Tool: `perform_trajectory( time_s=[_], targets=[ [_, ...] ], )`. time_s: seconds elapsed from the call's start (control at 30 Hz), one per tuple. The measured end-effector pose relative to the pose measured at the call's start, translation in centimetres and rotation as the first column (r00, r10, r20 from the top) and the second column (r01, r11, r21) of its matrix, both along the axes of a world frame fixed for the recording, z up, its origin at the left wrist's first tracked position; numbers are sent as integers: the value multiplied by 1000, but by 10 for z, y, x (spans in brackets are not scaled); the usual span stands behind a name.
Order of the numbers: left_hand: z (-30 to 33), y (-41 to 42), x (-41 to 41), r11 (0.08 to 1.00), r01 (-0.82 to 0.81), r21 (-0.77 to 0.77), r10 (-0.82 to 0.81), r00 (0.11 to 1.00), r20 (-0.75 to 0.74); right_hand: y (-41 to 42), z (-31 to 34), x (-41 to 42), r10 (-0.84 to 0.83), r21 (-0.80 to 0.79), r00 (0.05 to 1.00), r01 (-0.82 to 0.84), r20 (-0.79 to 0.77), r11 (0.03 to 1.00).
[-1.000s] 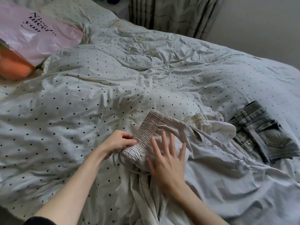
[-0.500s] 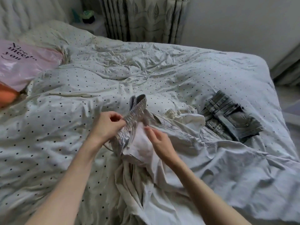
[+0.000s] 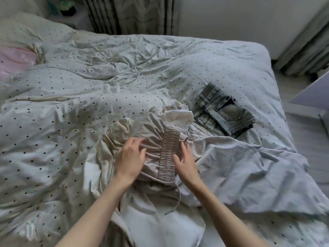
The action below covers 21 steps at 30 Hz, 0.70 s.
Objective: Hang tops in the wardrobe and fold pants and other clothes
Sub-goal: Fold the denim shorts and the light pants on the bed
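Beige pants (image 3: 151,132) with a gathered elastic waistband (image 3: 169,154) lie bunched on the dotted duvet (image 3: 71,104) in front of me. My left hand (image 3: 130,157) lies flat on the beige fabric just left of the waistband, fingers spread. My right hand (image 3: 185,163) touches the waistband's right edge with relaxed, straight fingers. A drawstring (image 3: 176,198) trails from the waistband toward me. Folded grey denim shorts (image 3: 222,111) rest to the right, beyond the pants.
A pale grey garment or sheet (image 3: 249,172) spreads over the bed's near right. A pink bag (image 3: 12,59) and pillow (image 3: 32,32) sit at the far left. Curtains (image 3: 135,15) hang behind the bed; floor (image 3: 306,148) lies to the right.
My left hand let go of the waistband, which was flipped over to the right and laid down; both hands now rest flat on the pants. The view swung right.
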<state>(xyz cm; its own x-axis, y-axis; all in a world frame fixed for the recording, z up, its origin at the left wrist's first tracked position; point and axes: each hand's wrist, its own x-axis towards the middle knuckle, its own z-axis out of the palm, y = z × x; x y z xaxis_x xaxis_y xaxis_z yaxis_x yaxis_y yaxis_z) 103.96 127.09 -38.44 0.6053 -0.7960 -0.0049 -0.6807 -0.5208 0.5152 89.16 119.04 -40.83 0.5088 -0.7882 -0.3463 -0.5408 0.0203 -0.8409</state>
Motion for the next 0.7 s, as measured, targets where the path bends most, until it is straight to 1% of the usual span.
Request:
perform_trajectory(
  time_s=[0.07,0.1,0.13,0.17,0.2,0.23,0.27,0.33,0.37,0.4,0.43,0.53,0.63,0.7],
  targets=[
    [-3,0,18,997,-65,42,66,997,-28,12,-8,1,59,-232,992,-84,-115,969],
    [-6,-2,25,991,-97,92,107,989,-105,18,-10,1,81,-342,982,-136,-171,930],
    [-8,-5,31,983,-123,136,151,962,-228,25,-12,2,97,-462,969,-195,-227,865],
    [-10,-8,36,977,-135,168,190,907,-376,29,-14,5,115,-551,953,-258,-281,793],
    [-12,-10,42,974,-137,180,212,833,-512,31,-16,9,141,-602,931,-327,-335,728],
    [-13,-11,47,974,-138,181,222,750,-623,31,-19,14,163,-620,908,-387,-387,682],
    [-12,-11,51,973,-148,175,229,670,-706,30,-22,17,212,-585,879,-448,-428,676],
    [-14,-11,58,962,-176,210,272,518,-811,25,-36,21,306,-450,825,-527,-475,721],
    [-15,-11,61,952,-174,252,305,473,-827,23,-42,22,333,-396,809,-542,-485,741],
    [-15,-11,62,943,-158,293,333,458,-824,20,-48,23,351,-361,795,-556,-495,749],
    [-15,-12,63,934,-137,329,354,474,-806,19,-51,24,373,-332,785,-567,-494,754],
    [-12,-11,54,919,-109,378,366,592,-718,23,-49,24,453,-220,793,-567,-408,794],
    [-11,-8,42,921,-118,371,357,634,-686,19,-43,23,460,-14,864,-473,-205,881],
    [-5,-12,33,935,-157,317,332,694,-639,6,-29,18,370,125,928,-363,-38,923]
  ],
)
